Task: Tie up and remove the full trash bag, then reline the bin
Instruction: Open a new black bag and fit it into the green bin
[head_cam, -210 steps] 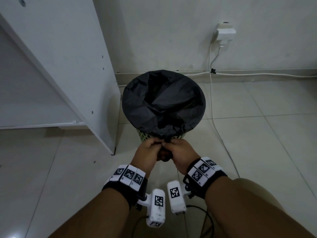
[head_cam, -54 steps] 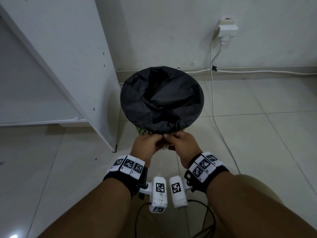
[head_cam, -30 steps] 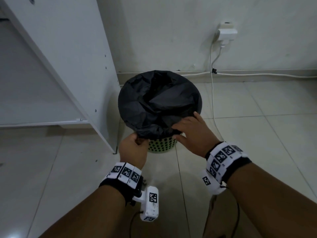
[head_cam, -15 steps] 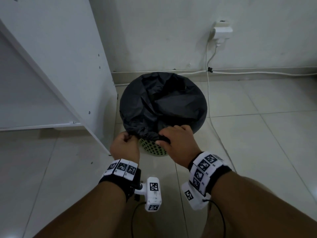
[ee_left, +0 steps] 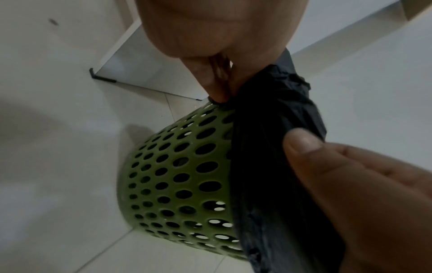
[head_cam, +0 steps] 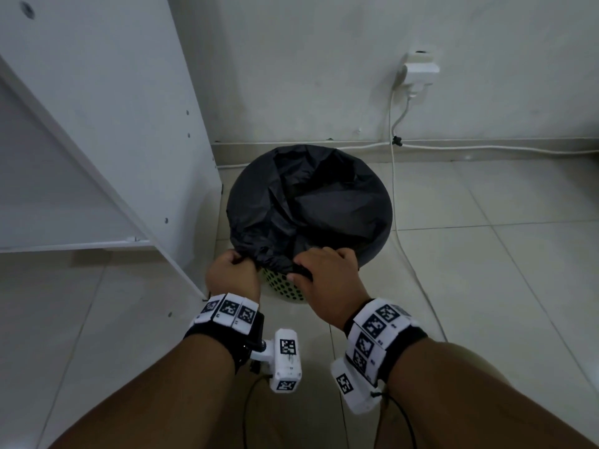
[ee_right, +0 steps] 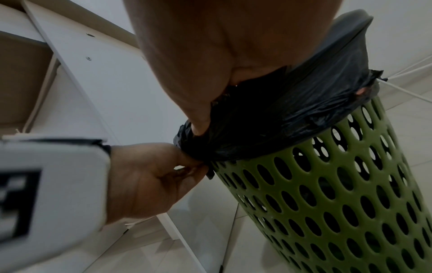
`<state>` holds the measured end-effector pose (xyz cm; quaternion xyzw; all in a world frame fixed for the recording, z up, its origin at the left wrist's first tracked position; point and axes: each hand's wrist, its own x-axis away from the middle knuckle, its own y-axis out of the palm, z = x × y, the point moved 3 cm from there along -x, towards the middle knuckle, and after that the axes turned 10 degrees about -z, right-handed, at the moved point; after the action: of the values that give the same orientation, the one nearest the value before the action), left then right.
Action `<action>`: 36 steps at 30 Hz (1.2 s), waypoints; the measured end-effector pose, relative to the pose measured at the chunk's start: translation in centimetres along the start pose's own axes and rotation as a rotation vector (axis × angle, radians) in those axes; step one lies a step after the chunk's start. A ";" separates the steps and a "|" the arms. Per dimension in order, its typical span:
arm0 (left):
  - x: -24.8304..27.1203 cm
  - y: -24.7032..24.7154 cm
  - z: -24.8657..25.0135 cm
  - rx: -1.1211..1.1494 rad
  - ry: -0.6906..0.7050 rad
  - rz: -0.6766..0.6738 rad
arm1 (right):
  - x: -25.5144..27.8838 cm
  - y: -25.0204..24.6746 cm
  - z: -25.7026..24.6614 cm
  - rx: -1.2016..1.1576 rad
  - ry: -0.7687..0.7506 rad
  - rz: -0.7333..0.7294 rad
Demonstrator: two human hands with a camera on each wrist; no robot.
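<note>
The person is crouching at a green perforated bin (head_cam: 285, 288) standing on the tiled floor, just beside a white shelving unit (head_cam: 107, 124) and near the wall. The black bag (head_cam: 308, 205) is lining the bin, its hem folded down over the rim all round. The left hand (head_cam: 231, 273) is pinching the gathered hem at the near-left of the rim, thumb and fingers curled onto the plastic. The right hand (head_cam: 327, 277) is gripping the hem just beside it, thumb tucked under the fold and fingers curled over the top. Judging by this, the work is sitting at an edge-handling step: the hem is being either seated or peeled, and I cannot tell which. Inside, only slack, crumpled black film is showing; no rubbish is visible, so whether this bag is full cannot be confirmed. No knotted bag is appearing anywhere in view. A white cable (head_cam: 393, 189) is running down the wall and passing close behind the bin.
</note>
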<state>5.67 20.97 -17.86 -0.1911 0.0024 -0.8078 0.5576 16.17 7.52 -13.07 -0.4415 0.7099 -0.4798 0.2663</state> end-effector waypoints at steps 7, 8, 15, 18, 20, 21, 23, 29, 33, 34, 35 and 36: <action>1.7 0.6 0.8 0.544 -0.114 -0.104 | -0.6 0.1 -0.1 0.013 0.014 0.032; 2.0 0.7 1.2 0.541 -0.070 -0.136 | -0.7 0.1 -0.1 0.013 0.014 0.027; 2.8 1.1 2.1 0.340 0.055 -0.111 | -1.1 0.1 0.0 0.028 0.011 0.031; 2.5 1.1 2.0 0.345 0.038 -0.147 | -1.2 0.2 0.1 0.044 0.009 0.019; 2.4 1.1 1.9 0.376 0.012 -0.147 | -1.1 0.3 0.3 0.040 -0.003 0.015; 2.3 1.2 1.8 0.383 0.015 -0.143 | -1.1 0.3 0.3 0.035 -0.008 0.017; 2.2 1.3 1.6 0.383 0.052 -0.135 | -1.0 0.3 0.4 0.032 -0.011 0.022; 1.4 1.1 2.0 0.351 0.072 -0.133 | -1.2 0.3 0.5 0.043 0.000 0.013; 1.0 1.3 1.7 0.348 0.050 -0.156 | -1.2 0.5 0.4 0.058 0.006 0.016; 1.0 1.4 1.7 0.357 0.034 -0.168 | -1.3 0.5 0.4 0.056 0.009 0.019; 0.9 1.4 1.8 0.363 0.026 -0.186 | -1.4 0.5 0.5 0.054 0.011 0.023; 0.9 1.4 1.8 0.363 0.013 -0.200 | -1.4 0.4 0.5 0.053 0.014 0.023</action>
<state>7.23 20.01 -16.23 -0.0818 -0.1586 -0.8476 0.4997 17.09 8.61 -13.74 -0.4230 0.7038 -0.4983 0.2784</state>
